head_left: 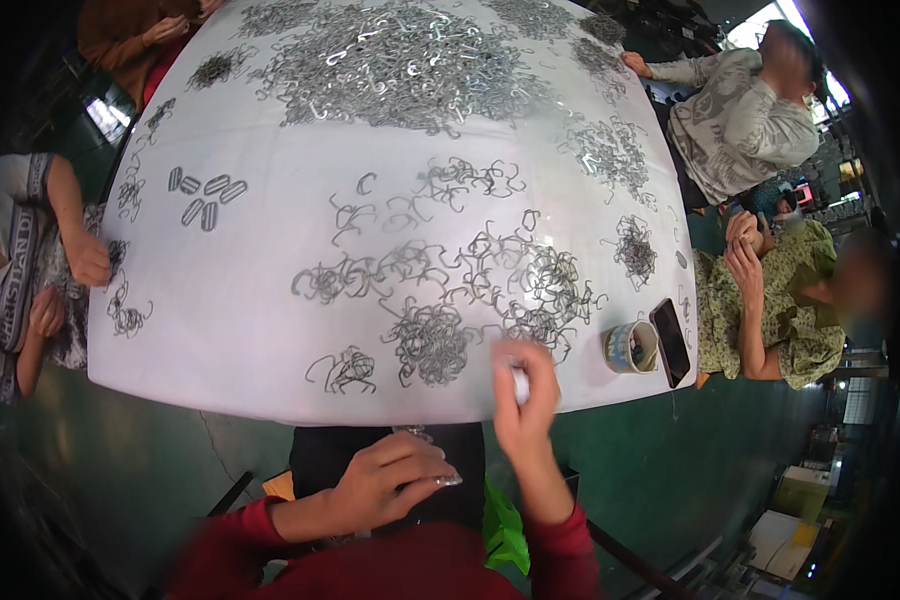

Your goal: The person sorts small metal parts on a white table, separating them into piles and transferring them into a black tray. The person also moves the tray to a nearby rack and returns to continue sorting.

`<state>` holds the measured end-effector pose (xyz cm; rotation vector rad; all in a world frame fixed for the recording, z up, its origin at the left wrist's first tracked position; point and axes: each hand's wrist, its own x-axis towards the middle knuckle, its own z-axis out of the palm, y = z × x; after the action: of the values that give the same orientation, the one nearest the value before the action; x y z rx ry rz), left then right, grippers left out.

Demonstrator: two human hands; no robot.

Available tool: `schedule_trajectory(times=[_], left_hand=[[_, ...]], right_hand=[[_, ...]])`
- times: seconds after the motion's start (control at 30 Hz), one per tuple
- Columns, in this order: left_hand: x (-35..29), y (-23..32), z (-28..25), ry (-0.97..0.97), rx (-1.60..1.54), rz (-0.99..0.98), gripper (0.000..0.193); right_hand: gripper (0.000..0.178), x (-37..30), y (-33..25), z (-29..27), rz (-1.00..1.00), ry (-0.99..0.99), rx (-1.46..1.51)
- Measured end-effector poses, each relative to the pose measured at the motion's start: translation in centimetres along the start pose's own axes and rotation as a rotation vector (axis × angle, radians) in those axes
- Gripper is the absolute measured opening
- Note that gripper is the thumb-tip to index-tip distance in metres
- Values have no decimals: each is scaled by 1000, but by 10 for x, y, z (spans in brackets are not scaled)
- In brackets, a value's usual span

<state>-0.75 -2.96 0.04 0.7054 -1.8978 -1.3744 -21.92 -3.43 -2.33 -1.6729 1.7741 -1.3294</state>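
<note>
My left hand (395,478) is low over my lap, its fingers pinched round a small shiny metal piece (449,480). Its exact shape is too small to make out. More bits of metal (413,432) show just beyond the knuckles. Over the table's near edge, my right hand (526,400) is smeared by motion, with a white patch among its fingers that I cannot identify. Closest to that hand lie piles of curved metal hooks: a dense heap (432,343) to its left, a looser spread (550,290) beyond it. A smaller cluster of hooks (345,371) sits farther left.
A big mound of hooks (390,65) covers the far part of the white table (210,310). On the right stand a patterned cup (630,348) and a dark phone (671,343). Flat oblong bundles (208,200) lie at left. Other people sit along both sides, hands near the edges.
</note>
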Motion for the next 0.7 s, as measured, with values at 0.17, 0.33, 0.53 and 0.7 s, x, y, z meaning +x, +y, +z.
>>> schedule_trajectory(times=[0.17, 0.33, 0.53, 0.7], left_hand=[[9, 0, 5, -78, -7, 30, 19], [23, -4, 7, -148, 21, 70, 20], [30, -17, 8, -221, -12, 96, 24], [27, -22, 10, -246, -26, 110, 26]], right_hand=[[47, 141, 49, 81, -187, -175, -202], [72, 193, 65, 110, -32, -498, -594], [59, 149, 52, 91, -124, -568, -542], [26, 198, 98, 52, 113, -256, -274]])
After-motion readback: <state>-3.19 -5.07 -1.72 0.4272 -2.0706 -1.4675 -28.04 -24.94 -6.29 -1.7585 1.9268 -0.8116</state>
